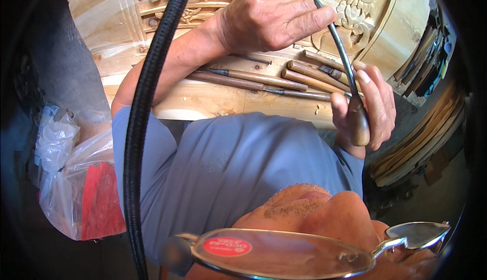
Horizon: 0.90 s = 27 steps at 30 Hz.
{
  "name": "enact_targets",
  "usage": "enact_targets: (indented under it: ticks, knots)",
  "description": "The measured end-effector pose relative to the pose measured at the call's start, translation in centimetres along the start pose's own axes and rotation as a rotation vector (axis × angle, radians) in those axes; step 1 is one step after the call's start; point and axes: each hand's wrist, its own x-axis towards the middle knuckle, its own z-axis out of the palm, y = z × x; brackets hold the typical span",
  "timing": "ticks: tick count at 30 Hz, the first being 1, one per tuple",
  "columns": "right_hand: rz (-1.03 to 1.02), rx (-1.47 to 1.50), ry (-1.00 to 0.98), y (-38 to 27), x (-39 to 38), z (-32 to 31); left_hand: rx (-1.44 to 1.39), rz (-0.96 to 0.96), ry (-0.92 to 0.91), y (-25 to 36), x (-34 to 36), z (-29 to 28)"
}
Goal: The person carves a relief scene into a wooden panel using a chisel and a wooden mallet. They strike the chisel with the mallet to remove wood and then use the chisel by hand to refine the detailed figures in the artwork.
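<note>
A carving chisel (pixel 341 46) with a long, slightly curved steel blade and a rounded wooden handle slants up and leftward over the workpiece. My right hand (pixel 378 105) wraps its fingers around the handle near the bench's front edge. Closer to the tip, my left hand (pixel 271 18) has its fingers pressed together at the blade, and a fingertip covers part of it. Beneath both hands lies a pale wooden panel (pixel 355 18) carved in relief. The chisel's tip is above the carving; whether it touches the wood I cannot tell.
Several wooden-handled chisels (pixel 274 81) lie along the bench's front strip (pixel 203 105). More tools (pixel 423 56) are bunched at the right. Curved wooden boards (pixel 421 148) stack lower right. A clear plastic bag (pixel 66 178) with something red sits at left. A black braided cable (pixel 147 92) crosses the view.
</note>
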Motion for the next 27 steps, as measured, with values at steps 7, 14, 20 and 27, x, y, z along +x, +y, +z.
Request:
enact_targets:
  ticks: [7,14,20,27]
  knots:
    - [-0.291,0.42,-0.099,0.7,4.7,3.6,-0.191,-0.11,0.004,-0.1,0.1,0.4]
    - [-0.331,0.548,-0.115,1.7,6.3,5.5,-0.171,-0.09,0.064,-0.5,-0.1,0.9]
    - [-0.3,0.575,-0.067,1.9,6.4,6.4,-0.167,-0.158,-0.05,-0.1,0.1,0.0]
    - [-0.303,0.575,-0.078,2.4,6.4,6.6,-0.179,-0.16,-0.057,-0.2,0.4,0.1]
